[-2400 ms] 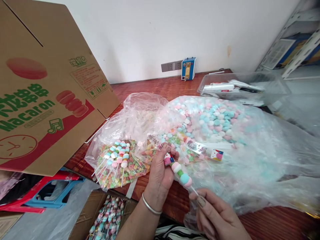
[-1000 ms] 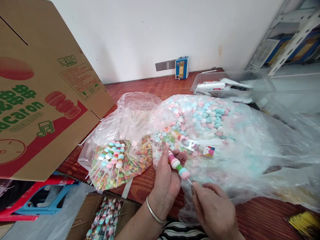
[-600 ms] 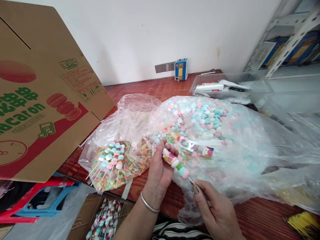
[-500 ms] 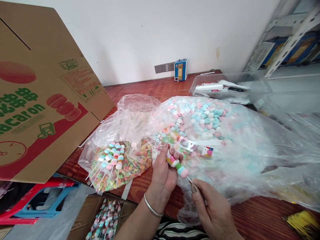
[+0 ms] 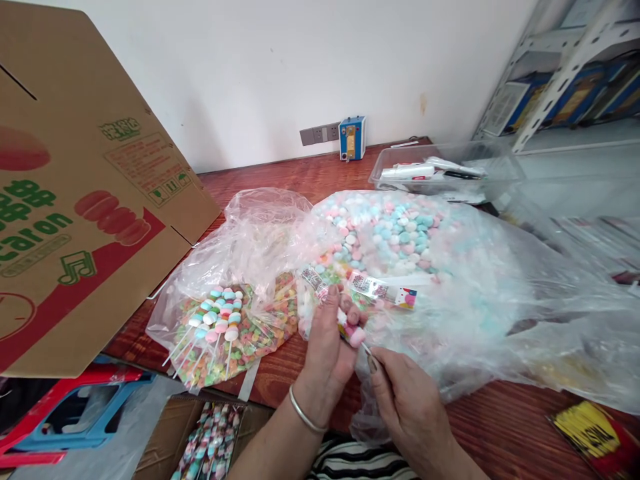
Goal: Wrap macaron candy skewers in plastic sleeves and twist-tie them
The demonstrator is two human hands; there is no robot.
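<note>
My left hand (image 5: 327, 343) is closed round a narrow printed wrapper sleeve (image 5: 314, 279) with a candy skewer (image 5: 354, 335) pushed into it; only the pink end piece shows. My right hand (image 5: 400, 400) pinches the skewer's white stick just below the candy. A second printed sleeve (image 5: 383, 291) lies on the big clear bag of pastel candies (image 5: 395, 230) behind my hands. Several finished skewers (image 5: 217, 319) rest on a smaller bag of colourful ring candies (image 5: 240, 333) to the left.
A large "Macaron" cardboard box (image 5: 85, 200) leans at the left. An open carton of wrapped skewers (image 5: 210, 443) sits below the table edge. A clear plastic tray (image 5: 440, 173) stands at the back right, a yellow packet (image 5: 590, 427) at the front right, and red and blue stools (image 5: 60, 413) on the floor.
The skewer has slid further into the sleeve in my left hand: several candies showed earlier, only the pink end shows now. My right hand has moved up towards my left.
</note>
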